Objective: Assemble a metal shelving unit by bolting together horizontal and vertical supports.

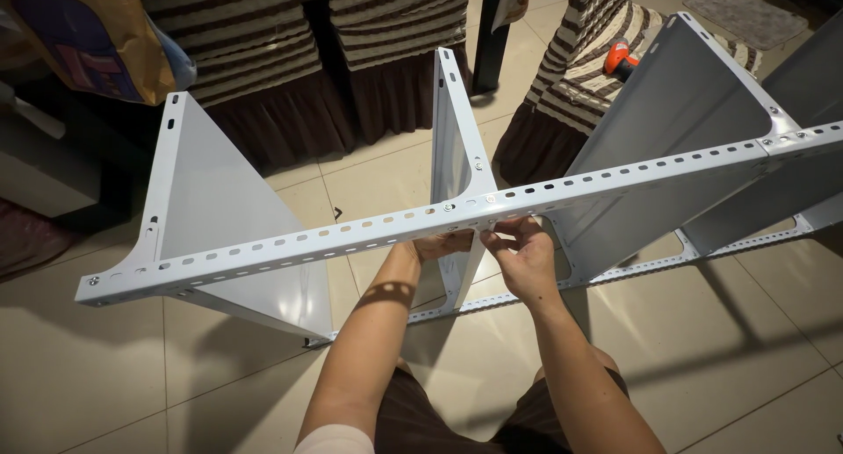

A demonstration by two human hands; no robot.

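White slotted rail [290, 243] running left to right, left hand [442, 243] behind it, right hand [522, 256] pinching its lower edge.

Bare forearms, no watch or rings; dark brown shorts [421, 419] (a pale sleeve edge [334, 438] shows).

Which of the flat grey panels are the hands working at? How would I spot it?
Find the long white rail with holes running across the picture. Three grey panels meet it; the left hand and right hand are at the middle panel. It is the only one seen edge-on, thin and upright.
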